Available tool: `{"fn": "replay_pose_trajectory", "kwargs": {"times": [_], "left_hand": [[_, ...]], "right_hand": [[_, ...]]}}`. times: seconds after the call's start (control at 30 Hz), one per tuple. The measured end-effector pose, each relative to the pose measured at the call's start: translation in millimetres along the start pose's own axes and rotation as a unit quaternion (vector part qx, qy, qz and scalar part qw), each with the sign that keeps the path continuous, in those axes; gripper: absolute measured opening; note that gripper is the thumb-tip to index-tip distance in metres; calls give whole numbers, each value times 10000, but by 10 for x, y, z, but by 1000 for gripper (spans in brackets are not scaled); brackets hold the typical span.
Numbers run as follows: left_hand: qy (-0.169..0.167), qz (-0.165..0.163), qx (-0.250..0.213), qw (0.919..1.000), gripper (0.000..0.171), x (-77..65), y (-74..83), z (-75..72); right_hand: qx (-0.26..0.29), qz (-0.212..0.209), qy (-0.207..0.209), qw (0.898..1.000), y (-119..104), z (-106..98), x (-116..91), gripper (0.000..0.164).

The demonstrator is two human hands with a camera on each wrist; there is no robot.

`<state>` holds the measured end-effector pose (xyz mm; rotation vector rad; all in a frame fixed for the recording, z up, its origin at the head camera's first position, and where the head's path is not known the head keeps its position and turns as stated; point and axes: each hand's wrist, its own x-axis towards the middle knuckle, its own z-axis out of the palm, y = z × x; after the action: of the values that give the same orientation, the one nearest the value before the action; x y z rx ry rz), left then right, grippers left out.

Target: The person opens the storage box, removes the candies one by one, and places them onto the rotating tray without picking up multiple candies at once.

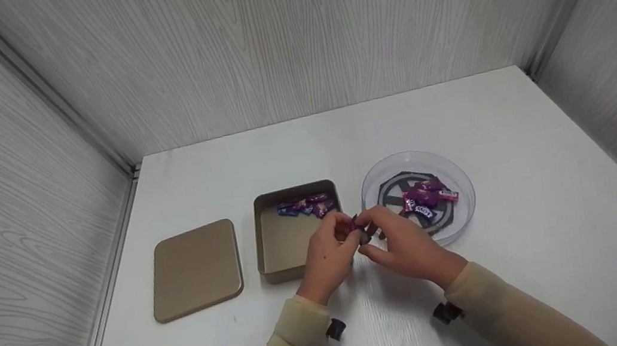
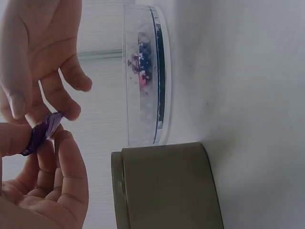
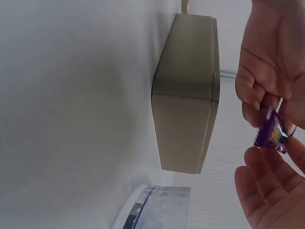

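Note:
Over the near right corner of the bronze tin box (image 1: 286,247), my left hand (image 1: 326,253) pinches a purple-wrapped candy (image 2: 44,132) between thumb and fingers. My right hand (image 1: 406,244) faces it from the right, its loosely bent fingertips right at the candy's end. In the left wrist view the right thumb (image 2: 18,102) stands apart from the wrapper. Several purple and blue wrapped candies (image 1: 307,204) lie along the tin's far side. More purple, pink and blue candies (image 1: 428,197) are heaped in a clear round container (image 1: 461,175), beside the right hand.
A flat bronze lid (image 1: 197,271) lies on the white table (image 1: 531,214), left of the tin. Wood-grain panels (image 1: 289,37) stand at the back and on both sides. The clear container's wall rises close to the right hand.

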<state>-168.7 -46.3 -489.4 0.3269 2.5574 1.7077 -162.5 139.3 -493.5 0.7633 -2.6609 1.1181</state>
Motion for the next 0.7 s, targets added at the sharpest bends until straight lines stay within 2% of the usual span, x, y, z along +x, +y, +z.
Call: {"fn": "replay_pose_trajectory", "kwargs": {"times": [0.2,0.37,0.53,0.7], "left_hand": [[-202,45,-107,9997,23,-1,-4,7],[-336,211,-43,9992,28,10,-37,-18],[-228,144,60,9996,28,4,-57,-96],[-79,34,202,9998,29,-7,-90,-216]], "right_hand": [[-94,23,103,9999,21,23,4,27],[-193,119,143,9996,95,-20,8,22],[-200,607,160,9978,288,-139,23,24],[-502,1356,144,9894,683,-392,25,23]]}}
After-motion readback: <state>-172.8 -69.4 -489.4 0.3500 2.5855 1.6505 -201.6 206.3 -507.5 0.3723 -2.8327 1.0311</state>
